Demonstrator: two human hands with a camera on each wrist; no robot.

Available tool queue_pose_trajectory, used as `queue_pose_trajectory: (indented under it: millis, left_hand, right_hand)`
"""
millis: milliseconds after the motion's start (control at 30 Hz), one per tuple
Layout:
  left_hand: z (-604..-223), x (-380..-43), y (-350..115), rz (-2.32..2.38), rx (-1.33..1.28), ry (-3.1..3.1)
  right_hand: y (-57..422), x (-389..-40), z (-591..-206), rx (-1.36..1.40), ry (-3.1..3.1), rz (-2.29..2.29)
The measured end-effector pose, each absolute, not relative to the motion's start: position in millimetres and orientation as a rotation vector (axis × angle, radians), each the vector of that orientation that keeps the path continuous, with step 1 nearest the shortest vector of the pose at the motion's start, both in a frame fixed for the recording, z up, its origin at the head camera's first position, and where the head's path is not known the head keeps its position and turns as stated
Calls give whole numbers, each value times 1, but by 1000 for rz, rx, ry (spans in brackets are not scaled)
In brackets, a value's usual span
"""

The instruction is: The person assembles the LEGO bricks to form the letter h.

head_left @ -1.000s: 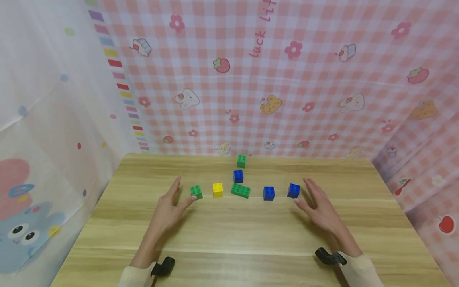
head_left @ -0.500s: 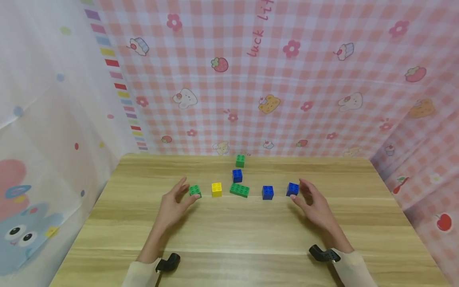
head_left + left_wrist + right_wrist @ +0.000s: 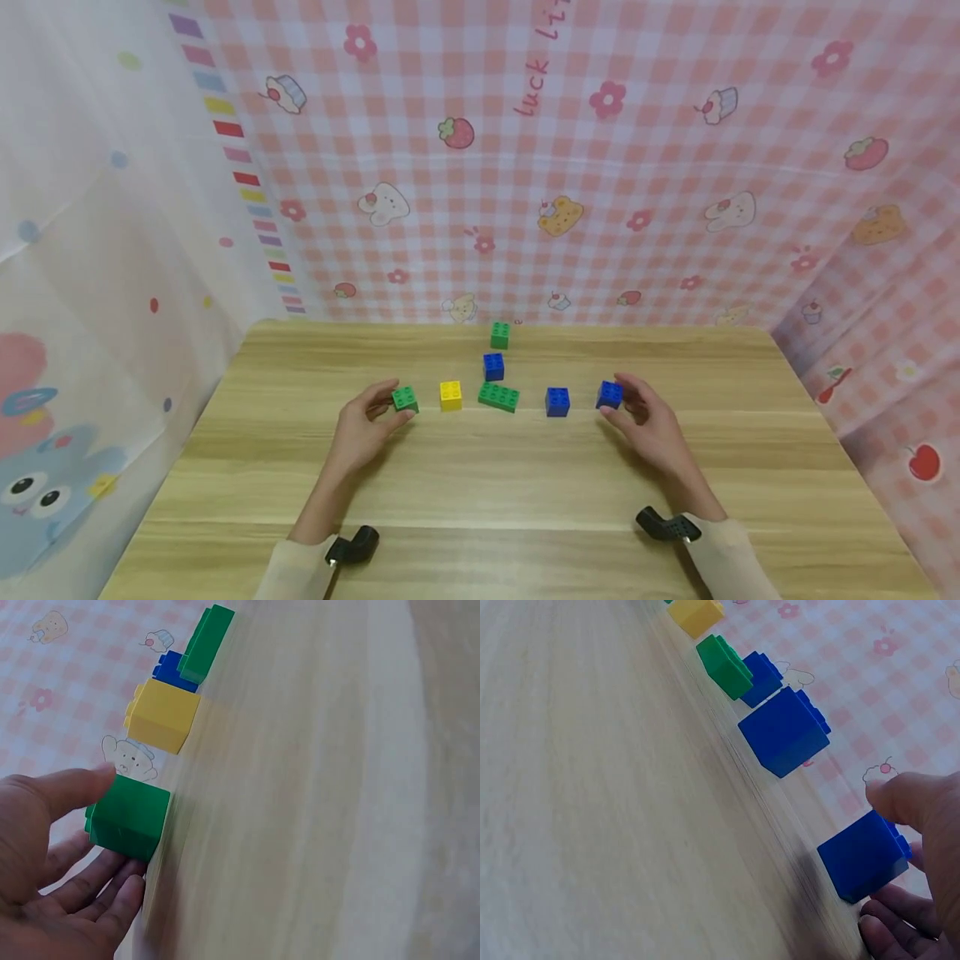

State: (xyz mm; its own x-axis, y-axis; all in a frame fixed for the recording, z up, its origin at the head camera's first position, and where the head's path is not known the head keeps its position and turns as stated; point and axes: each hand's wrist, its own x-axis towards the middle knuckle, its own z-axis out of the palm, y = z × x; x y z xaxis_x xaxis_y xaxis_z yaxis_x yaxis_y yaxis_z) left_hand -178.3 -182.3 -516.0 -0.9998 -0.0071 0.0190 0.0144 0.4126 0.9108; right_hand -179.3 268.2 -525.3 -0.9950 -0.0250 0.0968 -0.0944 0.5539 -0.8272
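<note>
On my head view, the left grip (image 3: 363,423) sits curled, thumb and fingers round a green block (image 3: 405,398), left of centre, and there's the right grip (image 3: 651,425), curled likewise round a blue block (image 3: 610,394), right of centre! Between them I see a yellow block (image 3: 451,396), a long green brick (image 3: 498,397) and another blue block (image 3: 557,402) along the bench (image 3: 480,492).

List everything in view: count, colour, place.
Wooden table: 1, light brown, foreground
Square green plastic bricks: 2, green, far centre; front row left
Square yellow plastic brick: 1, yellow, front row
Long green plastic brick: 1, green, front row centre
Square blue plastic bricks: 3, blue, front row right (two), behind long brick
Pink checked cloth: count unclear, pink, behind and right
White printed cloth: 1, white, left
Black wrist devices: 2, black, wrists
Cream sleeves: 2, cream, forearms
Left hand: 1, bare, round leftmost brick
Right hand: 1, bare, round rightmost brick
</note>
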Motion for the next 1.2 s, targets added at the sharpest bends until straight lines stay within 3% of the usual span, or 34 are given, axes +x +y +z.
queue_pose_trajectory:
  millis: [1200]
  left_hand:
    - [-520, -175, -177, -1739, 63, -2558]
  right_hand:
    - [259, -176, -532, -5, -2656, 1405]
